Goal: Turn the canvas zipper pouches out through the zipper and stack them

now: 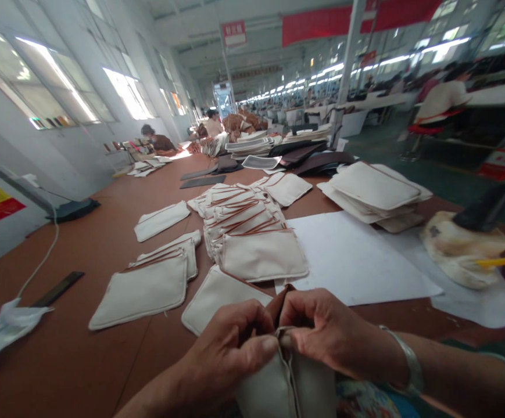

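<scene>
Close to my body I hold a cream pouch (269, 380) with a brown inner edge, its seam facing up. My left hand (235, 342) pinches the seam between thumb and fingers. Opposite it, my right hand (322, 328) is closed on the same pouch, fingertips almost touching the left ones. A brown flap (279, 305) sticks up between the two hands. Just beyond them a single cream pouch (219, 293) lies flat, partly covered by my left hand. Behind it is a fanned pile of similar pouches (261, 255).
More pouches (141, 293) lie at the left, and cream panels (374, 186) are stacked at the right. White paper (357, 261) covers part of the brown table (69, 360). A dirty cream container (457, 249) stands at the right edge. Dark pieces (317, 158) lie farther back; people sit beyond.
</scene>
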{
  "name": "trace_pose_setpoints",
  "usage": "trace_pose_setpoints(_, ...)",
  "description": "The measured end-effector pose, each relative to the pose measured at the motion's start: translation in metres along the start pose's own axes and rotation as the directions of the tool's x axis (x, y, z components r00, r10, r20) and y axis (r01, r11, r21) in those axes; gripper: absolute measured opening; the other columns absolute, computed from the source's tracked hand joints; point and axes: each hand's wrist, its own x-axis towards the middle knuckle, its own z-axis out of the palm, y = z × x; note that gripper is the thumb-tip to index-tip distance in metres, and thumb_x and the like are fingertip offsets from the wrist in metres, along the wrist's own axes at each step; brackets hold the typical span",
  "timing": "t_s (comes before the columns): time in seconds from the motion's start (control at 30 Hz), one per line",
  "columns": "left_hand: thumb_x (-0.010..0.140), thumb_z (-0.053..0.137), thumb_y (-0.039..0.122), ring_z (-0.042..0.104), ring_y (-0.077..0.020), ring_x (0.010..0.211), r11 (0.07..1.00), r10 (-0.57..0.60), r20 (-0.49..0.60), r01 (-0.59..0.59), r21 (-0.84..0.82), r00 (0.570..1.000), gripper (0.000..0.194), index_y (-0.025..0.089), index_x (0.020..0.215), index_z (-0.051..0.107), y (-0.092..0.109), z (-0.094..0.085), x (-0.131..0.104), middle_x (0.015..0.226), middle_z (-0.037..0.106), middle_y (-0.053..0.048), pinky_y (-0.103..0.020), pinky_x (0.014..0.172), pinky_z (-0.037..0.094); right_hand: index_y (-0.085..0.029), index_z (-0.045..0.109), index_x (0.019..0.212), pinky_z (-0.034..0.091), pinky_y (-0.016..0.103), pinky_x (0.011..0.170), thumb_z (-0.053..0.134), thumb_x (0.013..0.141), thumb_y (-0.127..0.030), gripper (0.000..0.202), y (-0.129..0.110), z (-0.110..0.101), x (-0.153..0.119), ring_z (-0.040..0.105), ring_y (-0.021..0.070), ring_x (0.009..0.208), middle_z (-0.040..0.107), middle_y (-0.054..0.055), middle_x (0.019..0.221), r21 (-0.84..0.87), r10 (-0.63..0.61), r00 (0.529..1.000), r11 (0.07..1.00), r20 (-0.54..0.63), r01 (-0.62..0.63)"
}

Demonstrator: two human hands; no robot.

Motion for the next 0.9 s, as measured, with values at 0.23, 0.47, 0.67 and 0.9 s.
trace_pose_setpoints(0.23,0.085,0.057,0.039,0.038,-0.0108,0.057,0.978,-0.165,-0.047,0.17,0.123,0.985,0.032,0.01,0.076,0.067,0.007,0.011,-0.001,0.062,0.047,0.002,-0.022,0.048,0.026,-0.014,0.066,0.077,0.047,0.028,0.072,0.06,0.079,-0.017,0.007,-0.007,0.001,-0.004,0.061,0.0189,0.081,0.07,0.008,0.086,0.031,-0.113,0.994,0.993,-0.011,0.113)
trace_pose_setpoints(0.47,0.079,0.055,0.03,0.036,-0.0099,0.055,0.974,-0.19,-0.081,0.198,0.108,0.978,0.022,0.012,0.07,0.064,0.004,0.017,0.0,0.059,0.044,0.003,-0.021,0.047,0.025,-0.016,0.063,0.086,0.047,0.024,0.067,0.057,0.084,-0.009,0.01,0.002,0.002,-0.011,0.061,0.0158,0.077,0.068,0.007,0.086,-0.157,-0.353,0.936,0.925,-0.017,0.346)
trace_pose_setpoints(0.67,0.067,0.063,0.026,0.037,-0.0091,0.049,0.921,-0.308,-0.012,0.295,-0.253,0.951,0.015,0.012,0.07,0.067,-0.003,0.017,-0.001,0.054,0.05,0.002,-0.02,0.047,0.025,-0.018,0.064,0.086,0.036,0.024,0.055,0.052,0.089,-0.013,0.014,0.002,-0.015,-0.017,0.05,0.0143,0.065,0.057,0.005,0.077,-0.52,-0.591,0.767,0.587,0.249,0.621)
trace_pose_setpoints(0.9,0.072,0.078,0.049,0.034,-0.0062,0.047,0.833,-0.264,0.109,0.284,-0.475,0.958,0.042,0.014,0.069,0.056,-0.012,0.019,-0.002,0.055,0.046,0.004,-0.019,0.046,0.024,-0.012,0.067,0.102,0.035,0.03,0.058,0.04,0.098,-0.019,0.029,0.004,-0.02,-0.021,0.045,0.0182,0.063,0.056,0.007,0.072,-0.638,-0.655,0.622,0.269,0.429,0.722)
